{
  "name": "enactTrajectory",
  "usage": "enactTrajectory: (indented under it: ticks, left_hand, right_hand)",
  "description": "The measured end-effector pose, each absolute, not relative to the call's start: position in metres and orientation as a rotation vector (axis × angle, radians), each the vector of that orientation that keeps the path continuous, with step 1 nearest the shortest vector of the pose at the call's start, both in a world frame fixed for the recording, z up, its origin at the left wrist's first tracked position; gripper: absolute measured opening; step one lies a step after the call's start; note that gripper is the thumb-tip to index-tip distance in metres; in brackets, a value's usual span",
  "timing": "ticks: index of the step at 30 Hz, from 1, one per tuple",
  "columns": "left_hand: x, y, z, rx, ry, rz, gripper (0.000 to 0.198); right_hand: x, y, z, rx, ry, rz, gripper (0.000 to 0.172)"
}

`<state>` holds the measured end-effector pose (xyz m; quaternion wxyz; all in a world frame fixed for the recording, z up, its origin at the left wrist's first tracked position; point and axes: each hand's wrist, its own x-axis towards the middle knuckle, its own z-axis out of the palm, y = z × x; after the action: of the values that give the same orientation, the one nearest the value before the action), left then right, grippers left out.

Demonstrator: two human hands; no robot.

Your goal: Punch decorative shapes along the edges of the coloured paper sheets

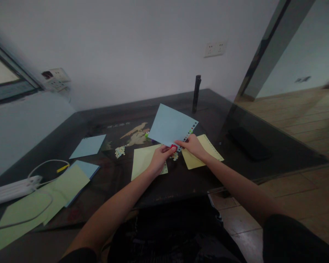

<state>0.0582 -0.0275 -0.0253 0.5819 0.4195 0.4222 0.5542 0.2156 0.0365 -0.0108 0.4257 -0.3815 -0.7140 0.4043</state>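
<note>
A light blue sheet of paper is held up over the table, with a row of small punched shapes along its right edge. My left hand is closed on a small red craft punch at the sheet's near corner. My right hand pinches the sheet by its punched edge, just right of the punch. Below lie a pale green sheet and a yellow sheet, both with holes along one edge. Small paper bits lie under the hands, partly hidden.
Another pile of paper bits lies left of centre. Blue paper, green sheets and a white power strip with its cable occupy the left. A black upright object stands at the back; a dark flat object lies right.
</note>
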Motion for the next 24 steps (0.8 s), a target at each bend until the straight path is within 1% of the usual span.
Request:
enactTrajectory:
  ticks: [24]
  left_hand:
    - [0.0586,-0.0282,-0.0238,0.969,0.992,1.306,0.032]
  right_hand:
    - [0.2160,0.0355,-0.0100,-0.975,-1.795,0.984,0.027]
